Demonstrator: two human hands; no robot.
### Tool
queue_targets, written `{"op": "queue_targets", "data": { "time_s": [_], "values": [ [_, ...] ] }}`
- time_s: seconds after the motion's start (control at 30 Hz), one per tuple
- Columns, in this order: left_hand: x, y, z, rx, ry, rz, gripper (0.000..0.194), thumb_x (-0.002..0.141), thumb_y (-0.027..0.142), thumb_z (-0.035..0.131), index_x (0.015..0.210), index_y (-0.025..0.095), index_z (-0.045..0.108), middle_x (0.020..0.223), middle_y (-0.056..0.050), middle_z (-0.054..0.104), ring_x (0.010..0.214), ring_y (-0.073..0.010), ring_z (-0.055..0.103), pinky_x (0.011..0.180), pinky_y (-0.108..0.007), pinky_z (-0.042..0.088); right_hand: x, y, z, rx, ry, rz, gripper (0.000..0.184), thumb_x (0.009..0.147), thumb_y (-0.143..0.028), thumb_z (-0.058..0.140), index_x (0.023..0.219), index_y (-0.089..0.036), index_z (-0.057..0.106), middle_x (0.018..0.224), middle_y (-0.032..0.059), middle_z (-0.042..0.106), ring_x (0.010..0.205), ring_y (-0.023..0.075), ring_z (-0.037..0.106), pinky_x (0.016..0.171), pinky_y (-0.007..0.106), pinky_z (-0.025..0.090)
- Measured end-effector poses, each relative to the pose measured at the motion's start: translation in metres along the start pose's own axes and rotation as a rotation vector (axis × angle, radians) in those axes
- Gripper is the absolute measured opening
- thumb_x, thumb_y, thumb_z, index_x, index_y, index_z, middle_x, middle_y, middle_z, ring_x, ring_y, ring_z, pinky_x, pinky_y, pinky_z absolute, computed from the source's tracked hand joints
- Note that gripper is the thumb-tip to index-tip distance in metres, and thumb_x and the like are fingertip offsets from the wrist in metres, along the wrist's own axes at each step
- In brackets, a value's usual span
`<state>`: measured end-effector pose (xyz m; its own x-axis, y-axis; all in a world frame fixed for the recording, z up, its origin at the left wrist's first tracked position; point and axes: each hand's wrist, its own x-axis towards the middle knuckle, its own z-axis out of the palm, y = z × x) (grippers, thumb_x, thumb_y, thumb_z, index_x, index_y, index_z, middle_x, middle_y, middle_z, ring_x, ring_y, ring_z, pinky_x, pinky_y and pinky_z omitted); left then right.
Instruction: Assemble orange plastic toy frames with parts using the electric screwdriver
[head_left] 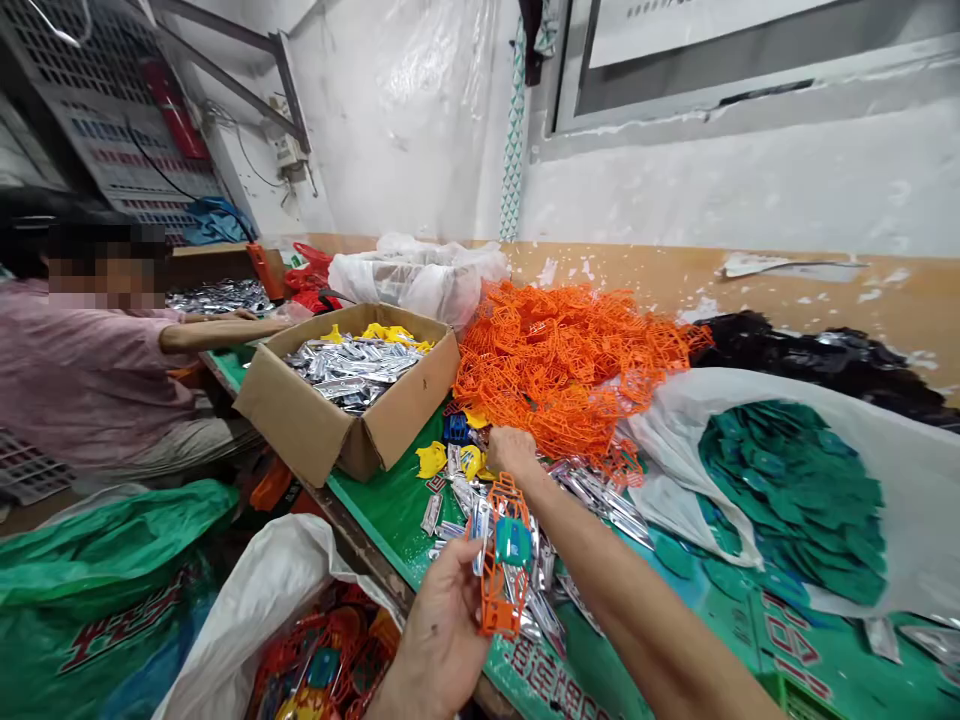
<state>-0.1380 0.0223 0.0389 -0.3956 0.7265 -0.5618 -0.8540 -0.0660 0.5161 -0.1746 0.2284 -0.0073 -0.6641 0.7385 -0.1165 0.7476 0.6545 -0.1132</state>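
Note:
My left hand (pixel 442 630) grips an orange plastic lattice frame (pixel 491 590) low in the view, with a teal-green piece (pixel 513 541) sitting on the frame. My right hand (pixel 514 450) reaches forward, its fingers pressed down at the near edge of a large heap of orange lattice frames (pixel 570 370). Its fingertips are hidden, so I cannot tell whether they hold anything. Loose silver foil packets (pixel 592 500) lie around it on the green table top (pixel 375 510), along with yellow plastic pieces (pixel 431 460) and a blue piece (pixel 456 430).
A cardboard box (pixel 300 400) of silver packets and yellow pieces stands on the table. At left, a co-worker (pixel 90 370) in a pink shirt reaches across it. A white bag of teal pieces (pixel 795 500) lies at right, black material (pixel 817 360) behind. Bags (pixel 322 660) (pixel 97 570) sit below the table edge.

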Motion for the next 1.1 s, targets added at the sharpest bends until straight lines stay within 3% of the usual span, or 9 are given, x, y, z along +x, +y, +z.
{"op": "queue_targets", "data": {
  "time_s": [0.13, 0.37, 0.67, 0.77, 0.9, 1.1],
  "values": [
    [-0.001, -0.003, -0.003, -0.038, -0.075, -0.024, 0.006, 0.066, 0.019, 0.064, 0.062, 0.018, 0.060, 0.046, 0.005, 0.054, 0.039, -0.0100, 0.046, 0.050, -0.022, 0.048, 0.005, -0.002, -0.007, -0.029, -0.036, 0.037, 0.034, 0.093, -0.034, 0.058, 0.122, -0.016, 0.057, 0.122, 0.0094, 0.061, 0.104, 0.0217, 0.063, 0.087, 0.043, 0.054],
    [-0.017, 0.001, -0.002, -0.091, -0.072, -0.002, 0.005, 0.066, 0.014, 0.062, 0.071, 0.016, 0.060, 0.057, 0.000, 0.065, 0.043, -0.0113, 0.053, 0.048, -0.022, 0.046, -0.007, -0.007, -0.009, -0.048, 0.021, 0.057, 0.035, 0.093, -0.034, 0.058, 0.122, -0.016, 0.057, 0.122, 0.0093, 0.061, 0.104, 0.0219, 0.063, 0.087, 0.044, 0.054],
    [-0.027, -0.008, -0.012, -0.021, -0.094, -0.009, 0.018, 0.062, 0.021, 0.076, 0.065, 0.017, 0.059, 0.044, 0.005, 0.057, 0.032, -0.0093, 0.046, 0.037, -0.021, 0.040, -0.039, 0.024, 0.000, -0.080, 0.081, 0.062, 0.034, 0.093, -0.035, 0.058, 0.122, -0.017, 0.057, 0.122, 0.0092, 0.061, 0.104, 0.0219, 0.063, 0.087, 0.044, 0.054],
    [-0.030, -0.010, -0.013, -0.050, -0.122, 0.114, 0.026, 0.058, 0.016, 0.079, 0.082, 0.016, 0.067, 0.058, 0.003, 0.067, 0.044, -0.0130, 0.060, 0.046, -0.023, 0.049, -0.041, 0.022, -0.002, -0.086, 0.095, 0.038, 0.034, 0.093, -0.035, 0.058, 0.122, -0.017, 0.057, 0.123, 0.0094, 0.060, 0.105, 0.0223, 0.062, 0.089, 0.044, 0.053],
    [-0.031, -0.011, -0.015, -0.056, -0.311, 0.212, 0.050, 0.062, 0.013, 0.080, 0.110, 0.017, 0.068, 0.083, -0.003, 0.076, 0.074, -0.0213, 0.072, 0.073, -0.031, 0.057, -0.032, 0.009, -0.005, -0.072, 0.094, -0.015, 0.034, 0.093, -0.034, 0.058, 0.123, -0.018, 0.057, 0.126, 0.0096, 0.059, 0.107, 0.0225, 0.061, 0.090, 0.044, 0.053],
    [-0.025, -0.009, -0.024, 0.005, -0.414, 0.178, 0.046, 0.065, 0.014, 0.079, 0.110, 0.020, 0.070, 0.102, -0.007, 0.077, 0.096, -0.0269, 0.071, 0.088, -0.037, 0.054, -0.009, 0.000, -0.009, -0.028, -0.016, 0.005, 0.034, 0.093, -0.034, 0.058, 0.122, -0.018, 0.057, 0.124, 0.0093, 0.060, 0.105, 0.0217, 0.062, 0.087, 0.043, 0.054]
  ]
}}
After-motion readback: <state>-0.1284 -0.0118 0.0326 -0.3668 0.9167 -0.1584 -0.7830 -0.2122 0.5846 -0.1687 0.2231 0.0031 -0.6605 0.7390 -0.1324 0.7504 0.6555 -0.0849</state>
